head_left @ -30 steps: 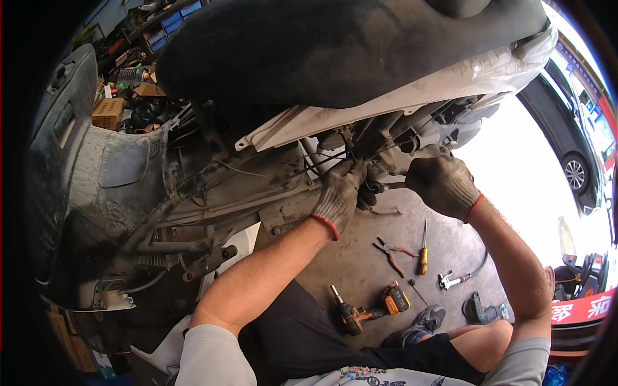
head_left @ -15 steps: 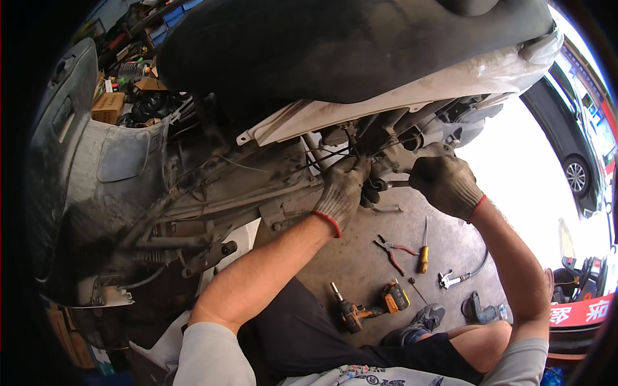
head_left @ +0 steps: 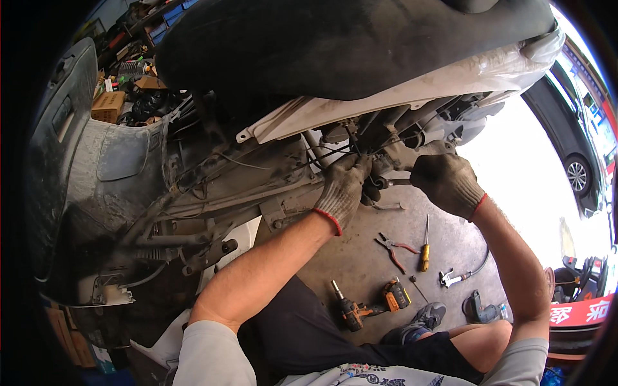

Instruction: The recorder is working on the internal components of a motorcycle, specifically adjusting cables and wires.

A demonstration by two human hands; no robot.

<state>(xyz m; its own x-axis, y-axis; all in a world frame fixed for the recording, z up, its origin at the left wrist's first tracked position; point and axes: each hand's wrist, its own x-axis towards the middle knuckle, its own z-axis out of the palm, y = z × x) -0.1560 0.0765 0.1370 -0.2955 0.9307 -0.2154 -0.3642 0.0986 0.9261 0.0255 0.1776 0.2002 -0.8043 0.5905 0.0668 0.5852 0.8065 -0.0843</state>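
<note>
Both my hands wear dirty knit work gloves with red cuffs and are at the exposed underside of a scooter (head_left: 360, 116). My right hand (head_left: 445, 183) is closed round the handle of a metal wrench (head_left: 400, 182), whose other end meets a dark round part beside the engine. Just left of that end, my left hand (head_left: 344, 183) is closed among thin black cables and the metal frame. Whatever its fingers grip is hidden by the glove. Above both hands runs the scooter's white side panel (head_left: 335, 116), under the black seat (head_left: 347, 45).
On the floor lie red-handled pliers (head_left: 391, 251), a yellow-handled screwdriver (head_left: 425, 248), an orange-black cordless impact driver (head_left: 354, 312), an air gun (head_left: 456, 278) with a hose, and a grey power tool (head_left: 479, 309). Cluttered shelves (head_left: 138, 38) stand far left; a dark car (head_left: 566, 135) is at right.
</note>
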